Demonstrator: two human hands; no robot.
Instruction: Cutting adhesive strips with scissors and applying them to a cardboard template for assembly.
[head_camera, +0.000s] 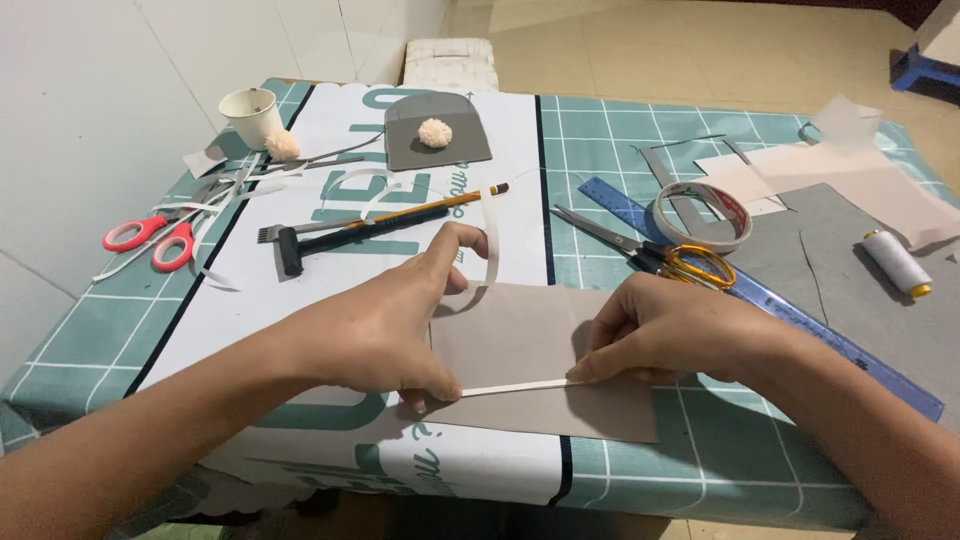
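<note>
Both hands pinch a thin white strip (515, 388) against a grey sheet (540, 365): left hand (385, 325) fingers closed on one end, right hand (665, 330) on the other. Beyond the fingers, a teal gridded worktop (620, 150) meets beige floor tiles (700, 45).

Left hand (385, 330) and right hand (655, 335) pinching a thin white strip (515, 388) taut between them, over a grey felt sheet (545, 365), yellow-handled scissors (665, 258) and tape roll (703, 215) beyond the right hand's grip
</note>
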